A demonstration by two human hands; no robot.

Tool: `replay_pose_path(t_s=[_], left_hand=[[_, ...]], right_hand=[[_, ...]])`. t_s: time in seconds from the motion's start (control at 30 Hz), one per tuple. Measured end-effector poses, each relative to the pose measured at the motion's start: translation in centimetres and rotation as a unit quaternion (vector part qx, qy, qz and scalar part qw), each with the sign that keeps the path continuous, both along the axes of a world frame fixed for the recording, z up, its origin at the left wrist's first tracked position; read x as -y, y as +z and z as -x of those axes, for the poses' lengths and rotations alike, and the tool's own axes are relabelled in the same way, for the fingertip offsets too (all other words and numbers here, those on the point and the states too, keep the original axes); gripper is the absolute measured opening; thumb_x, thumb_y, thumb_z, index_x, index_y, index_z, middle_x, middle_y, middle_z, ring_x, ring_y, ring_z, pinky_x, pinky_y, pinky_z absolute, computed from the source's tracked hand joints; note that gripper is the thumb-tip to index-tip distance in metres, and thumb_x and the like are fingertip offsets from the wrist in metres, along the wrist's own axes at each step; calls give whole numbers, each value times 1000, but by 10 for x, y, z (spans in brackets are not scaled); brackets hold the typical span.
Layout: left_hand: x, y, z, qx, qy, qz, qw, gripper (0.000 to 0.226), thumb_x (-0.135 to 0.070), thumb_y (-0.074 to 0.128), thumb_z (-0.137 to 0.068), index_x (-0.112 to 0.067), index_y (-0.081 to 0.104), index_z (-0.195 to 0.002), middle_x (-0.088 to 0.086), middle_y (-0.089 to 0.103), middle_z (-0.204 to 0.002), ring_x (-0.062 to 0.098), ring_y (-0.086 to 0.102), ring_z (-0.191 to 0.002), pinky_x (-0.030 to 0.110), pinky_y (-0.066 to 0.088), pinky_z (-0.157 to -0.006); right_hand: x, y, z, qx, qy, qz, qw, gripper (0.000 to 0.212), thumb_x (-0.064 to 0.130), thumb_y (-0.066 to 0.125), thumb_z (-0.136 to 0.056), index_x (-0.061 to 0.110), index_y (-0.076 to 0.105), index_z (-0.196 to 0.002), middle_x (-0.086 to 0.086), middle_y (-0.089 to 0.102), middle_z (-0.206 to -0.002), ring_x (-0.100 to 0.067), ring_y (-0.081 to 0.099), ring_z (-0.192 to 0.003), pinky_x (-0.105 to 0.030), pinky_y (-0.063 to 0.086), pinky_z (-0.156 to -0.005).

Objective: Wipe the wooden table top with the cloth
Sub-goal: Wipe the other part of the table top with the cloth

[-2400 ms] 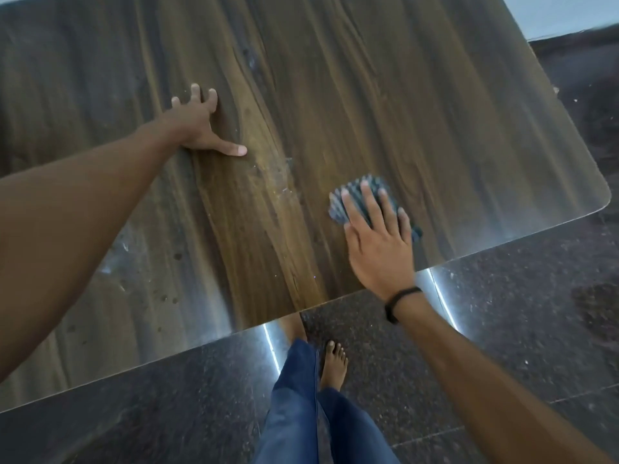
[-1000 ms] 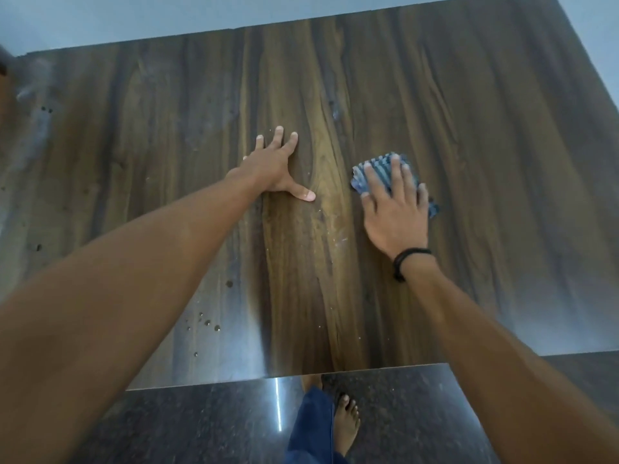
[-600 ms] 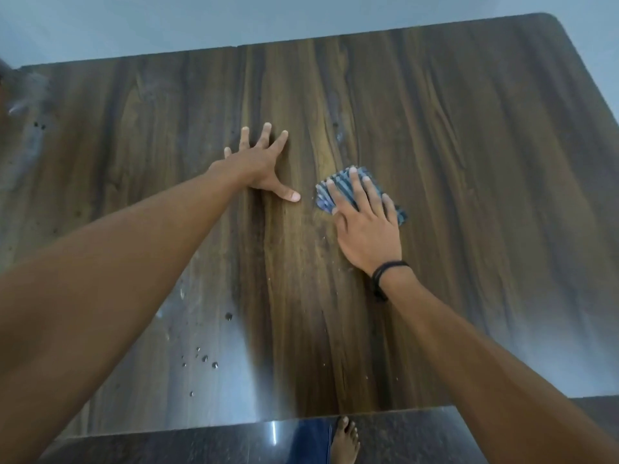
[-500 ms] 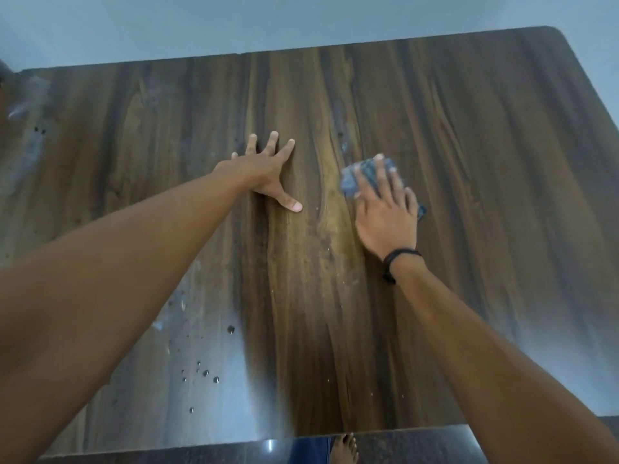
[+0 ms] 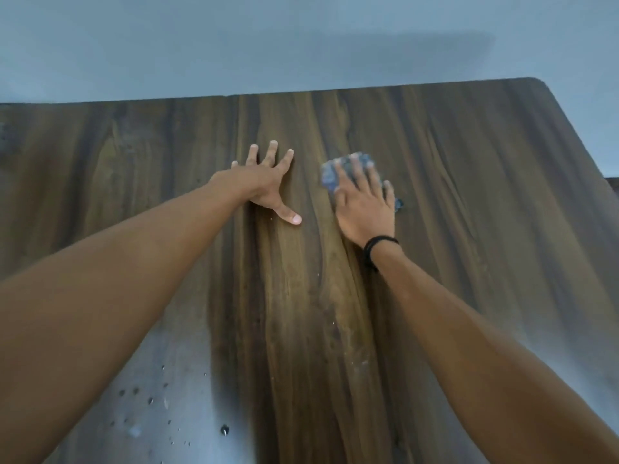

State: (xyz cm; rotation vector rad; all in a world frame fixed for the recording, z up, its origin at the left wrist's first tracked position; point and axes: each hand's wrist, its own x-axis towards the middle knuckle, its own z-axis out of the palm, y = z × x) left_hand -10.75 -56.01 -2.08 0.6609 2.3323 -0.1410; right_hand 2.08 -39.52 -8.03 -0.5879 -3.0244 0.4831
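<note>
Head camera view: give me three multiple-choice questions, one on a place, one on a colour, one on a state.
1. Where is the cloth? A on the floor; B under the right hand; C on a chair.
2. What colour is the wristband? A black; B red; C white.
3. How is the left hand? A fisted; B lifted; C flat on the table top, fingers spread.
Answers: B, blue fabric peeks out past that hand; A, dark band on the right wrist; C, palm down on the wood.

Blue cloth bunched flat on dark, wood-grained table top.
</note>
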Motion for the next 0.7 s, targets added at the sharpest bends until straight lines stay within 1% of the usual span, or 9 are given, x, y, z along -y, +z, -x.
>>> replay_pose_path(t_s=[0.07, 0.2, 0.33, 0.43, 0.47, 0.5, 0.57, 0.6, 0.7], left_hand=[[-10, 1, 4, 5, -4, 8, 1000, 155, -83, 70, -38, -34, -29, -146, 0, -38, -153, 35, -28, -143, 63, 1, -114], [-23, -6, 5, -3, -4, 23, 1000, 153, -77, 75, -48, -29, -33, -144, 4, -44, -149, 36, -30, -141, 62, 0, -113], [-22, -4, 4, 11, -9, 26, 1000, 151, -74, 76, -53, -28, -35, -144, 4, -47, -147, 37, -33, -140, 63, -2, -114], [-25, -3, 3, 21, -9, 40, 999, 149, -72, 76, -57, -28, -38, -142, 4, -50, -144, 37, -36, -137, 62, -4, -115], [-25, -2, 3, 22, -10, 41, 999, 148, -71, 76, -58, -28, -38, -141, 4, -50, -144, 37, -36, -137, 62, -4, -115], [-26, -1, 4, 25, -12, 41, 999, 148, -71, 76, -58, -27, -38, -141, 4, -50, -144, 37, -36, -137, 62, -3, -115], [-27, -2, 5, 30, -15, 45, 998, 149, -71, 76, -58, -26, -39, -141, 5, -50, -143, 38, -36, -137, 63, -2, -115], [-27, -3, 6, 29, -16, 50, 998, 150, -71, 76, -57, -25, -39, -140, 6, -51, -143, 39, -35, -137, 63, -1, -115], [-30, -10, 9, 21, -20, 56, 998, 151, -73, 77, -55, -26, -38, -141, 5, -49, -144, 39, -33, -138, 62, 2, -115]], right_hand=[[-8, 7, 29, 18, -48, 35, 998, 56, 35, 25, -105, 39, 10, -159, 10, -1, -168, -19, -5, -154, -51, 0, -123], [-12, 2, 50, 3, 53, -6, 999, 55, 37, 24, -106, 39, 11, -159, 11, -1, -168, -17, -3, -154, -49, 0, -122], [-27, 8, 94, 34, -31, 35, 998, 56, 38, 24, -106, 38, 9, -160, 10, -5, -168, -18, -7, -154, -49, -3, -122], [-19, 5, 103, 24, 71, 0, 997, 55, 38, 22, -106, 38, 9, -160, 9, -4, -168, -18, -5, -154, -49, -2, -122], [-25, 5, 107, 20, 83, -2, 996, 55, 38, 22, -106, 38, 9, -159, 10, -3, -168, -18, -4, -154, -48, 0, -122], [-35, 6, 115, 21, 67, 0, 998, 54, 38, 22, -106, 39, 10, -159, 10, -3, -168, -17, -4, -154, -49, 1, -122], [-41, 12, 134, 32, -14, 27, 999, 55, 36, 23, -106, 38, 10, -160, 9, -4, -168, -18, -6, -154, -50, 0, -123], [-36, 13, 141, 32, -31, 35, 998, 56, 36, 24, -106, 37, 9, -160, 8, -5, -168, -19, -7, -154, -51, 0, -123], [-24, 4, 141, 5, 70, -1, 998, 54, 37, 25, -106, 38, 13, -159, 8, 1, -168, -19, -2, -155, -50, 3, -122]])
